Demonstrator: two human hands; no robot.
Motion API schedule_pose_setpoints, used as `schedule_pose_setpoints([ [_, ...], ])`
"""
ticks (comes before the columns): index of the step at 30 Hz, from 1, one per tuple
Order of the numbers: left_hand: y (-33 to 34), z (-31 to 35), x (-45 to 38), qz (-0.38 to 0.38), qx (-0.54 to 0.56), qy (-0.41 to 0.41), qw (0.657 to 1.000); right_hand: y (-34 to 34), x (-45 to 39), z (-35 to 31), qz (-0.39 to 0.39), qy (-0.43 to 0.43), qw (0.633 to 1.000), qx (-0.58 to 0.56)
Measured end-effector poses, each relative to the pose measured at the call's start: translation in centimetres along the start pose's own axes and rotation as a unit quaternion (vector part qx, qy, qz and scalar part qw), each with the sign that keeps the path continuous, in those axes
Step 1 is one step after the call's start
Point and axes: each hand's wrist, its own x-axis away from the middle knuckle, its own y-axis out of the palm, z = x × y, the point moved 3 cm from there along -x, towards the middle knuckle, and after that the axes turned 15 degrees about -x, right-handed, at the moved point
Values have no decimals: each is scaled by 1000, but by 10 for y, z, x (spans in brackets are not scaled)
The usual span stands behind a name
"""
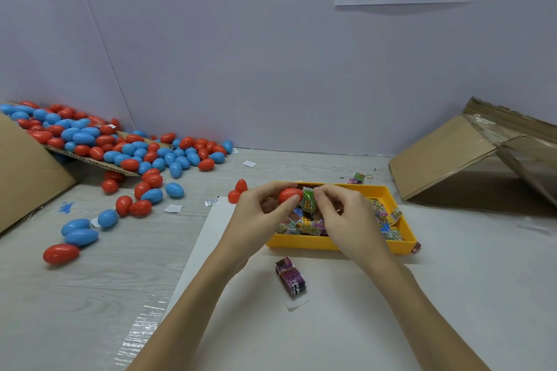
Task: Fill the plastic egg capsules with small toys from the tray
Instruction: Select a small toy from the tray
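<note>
Head view: both hands are working above the yellow tray (331, 242).
Left hand (259, 214): fingers are curling round a red egg (290, 194), holding it over the tray.
Right hand (346, 214): fingertips are pinching a green toy packet (308, 201) just beside the egg.
Tray: wrapped toys (304, 226) are lying inside.
Table (90, 280): red and blue eggs (120, 147) are lying at left.
</note>
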Motion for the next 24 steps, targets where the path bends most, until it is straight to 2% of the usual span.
schedule_pose_setpoints([
  [10,3,-2,1,-41,12,3,999,5,1,4,7,24,998,-58],
  [12,3,-1,2,-41,14,10,999,5,-1,5,17,49,991,-120],
  [14,3,0,2,-31,19,13,999,7,0,5,17,80,971,-226],
  [16,3,1,1,-18,18,17,1000,7,0,6,24,98,953,-286],
  [20,0,3,0,24,12,26,999,8,0,6,29,90,955,-280],
  [24,-2,5,1,31,4,36,999,10,3,3,55,67,957,-277],
])
